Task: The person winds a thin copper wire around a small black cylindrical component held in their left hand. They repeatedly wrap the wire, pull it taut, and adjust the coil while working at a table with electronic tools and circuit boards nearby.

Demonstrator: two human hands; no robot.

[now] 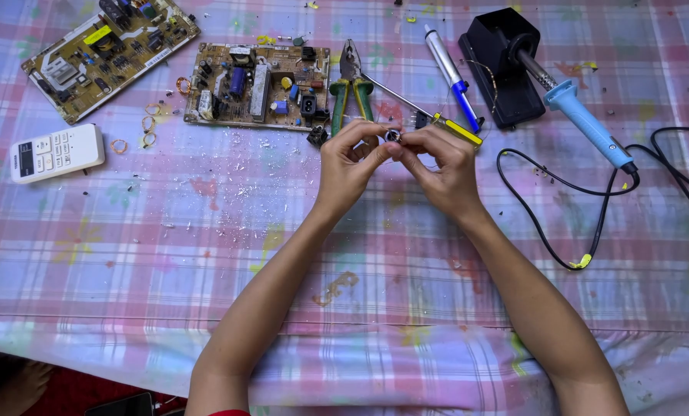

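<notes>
Small dark ring-shaped part (392, 136) held above the table's middle, pinched between fingertips of both hands, just in front of the pliers. Left hand (350, 160) closed on the part from the left, thumb and forefinger pressed to it, other fingers curled. Right hand (442, 163) closed on it from the right, fingertips meeting those of the left; how much of the part lies inside the grip cannot be told. Directly beyond: green-handled pliers (351, 86) lying with jaws pointing away, and a thin screwdriver with yellow handle (429, 115) running slantwise behind the right hand. Left of the pliers, a brown circuit board (256, 85) flat on the cloth; a second circuit board (110, 54) tilted at the far left corner. Small copper wire coils (149, 123) scattered between the boards. White remote control (56, 152) near the left edge. Blue-tipped desoldering pump (452, 77) right of the pliers. Blue-handled soldering iron (579, 115) resting in a black stand (502, 65), black cord (560, 223) looping across the right side. Checked pink and blue tablecloth (167, 254) littered with white flecks.
</notes>
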